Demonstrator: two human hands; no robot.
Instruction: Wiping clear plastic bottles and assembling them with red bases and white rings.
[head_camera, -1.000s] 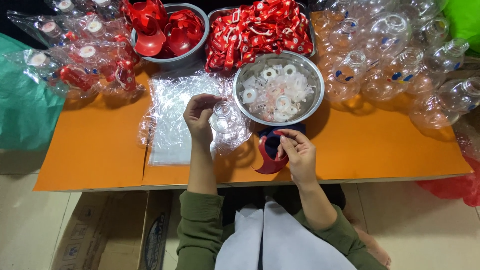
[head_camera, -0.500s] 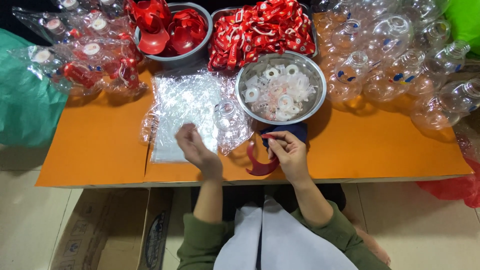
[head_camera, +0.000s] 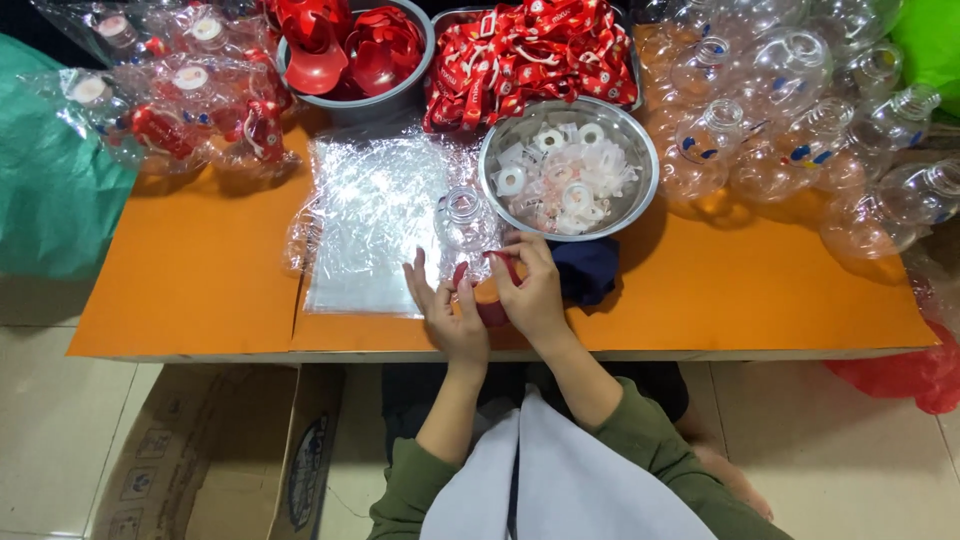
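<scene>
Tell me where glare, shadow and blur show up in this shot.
Head view: strong glare off the clear plastic bags and the steel bowl's rim; soft shadows fall on the orange table below the bottles; both hands, left hand and right hand, and the red cap look sharp; the edges bow slightly from the wide lens.

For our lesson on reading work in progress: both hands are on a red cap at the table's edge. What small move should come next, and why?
Probably seat the red cap onto the clear bottle. The left hand and right hand pinch the cap together, and the bottle lies open-mouthed, uncapped, just beyond them on the plastic sheet.
</scene>
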